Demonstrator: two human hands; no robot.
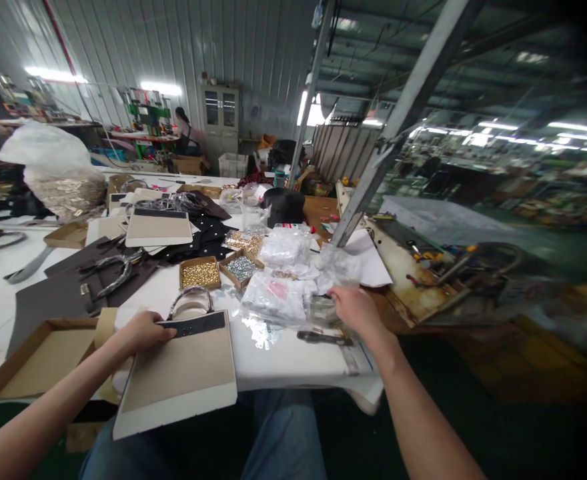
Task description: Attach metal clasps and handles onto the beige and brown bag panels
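Note:
My left hand (149,331) grips the top left corner of a beige bag panel (186,370) with a dark strip along its top and a pale lower edge. A curved dark handle (191,301) stands at the panel's top edge. The panel overhangs the table's front edge, above my lap. Over at the right, my right hand (356,312) has its fingers closed beside clear plastic bags (326,308); what is between the fingertips, if anything, is hidden. Just left of it lie a white plastic packet (277,299), small flat metal plates (263,332) and a dark-handled tool (323,338).
Small boxes of gold rivets (199,274) and silver hardware (242,268) stand mid-table. A shallow cardboard tray (43,357) sits at the left. Stacked panels (158,228) lie behind. A slanted metal post (398,127) rises at the right, beside a rusty machine (398,273).

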